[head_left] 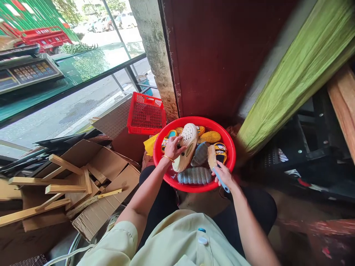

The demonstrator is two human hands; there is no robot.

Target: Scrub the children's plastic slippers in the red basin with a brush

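Observation:
A cream clog with holes in its toe is held over the red basin, toe pointing away from me. My left hand grips its left side. My right hand is closed around the blue handle of a scrubbing brush, its pale bristles a little right of the clog and apart from it. Under them in the basin lie yellow shoes, a yellow and black slipper, and grey-blue ridged soles. Some shoes are partly hidden by the clog and my hands.
Behind the basin to the left stands a red plastic crate. Flattened cardboard and a wooden stool lie at my left. A dark red door rises ahead, with a green curtain on the right.

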